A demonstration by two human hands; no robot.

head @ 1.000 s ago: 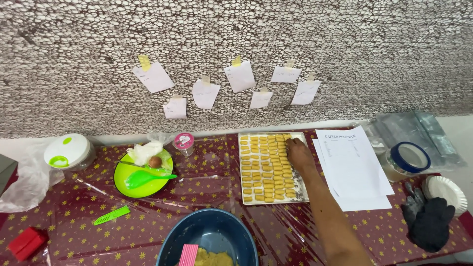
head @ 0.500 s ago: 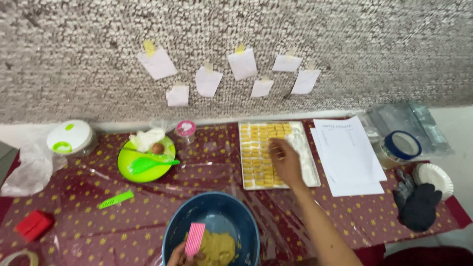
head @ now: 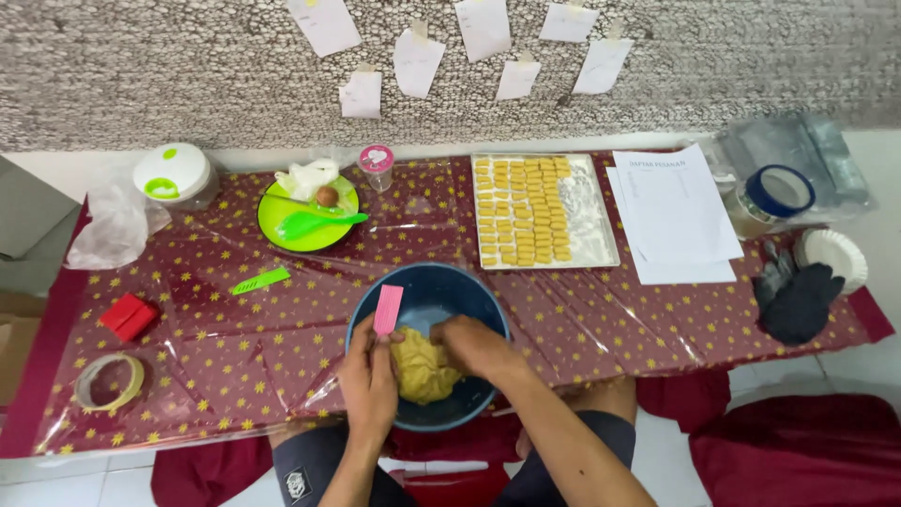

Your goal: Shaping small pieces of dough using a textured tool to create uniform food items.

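a low table draped in a maroon star-printed cloth (head: 235,329) under clear plastic stands against a speckled grey wall hung with paper notes. at the middle of the table's near edge sits a dark blue bowl (head: 430,291) holding a lump of yellow dough (head: 424,368). the right hand (head: 477,345) is down inside the bowl with its fingers curled onto the dough, gripping or pinching at it, while the left hand (head: 368,376) rests on the bowl's near-left rim, its fingers closed around a pink flat scraper (head: 388,309) that stands upright. to do this well, it seems wise to keep the scraper hand steady against the rim so the bowl does not slide on the slick plastic, and to pull off small, even portions. beyond the bowl, toward the far edge, lies a white tray (head: 601,230) filled mostly with rows of small yellow pieces (head: 521,208), its right strip bare. right of it lie sheets of paper (head: 676,211), then a blue-rimmed jar (head: 774,192) and dark gloves (head: 796,299). to the left are a green plate (head: 282,235) with a green utensil, a green knife (head: 260,280), a red block (head: 129,315) and a tape roll (head: 109,380) near the near-left corner.
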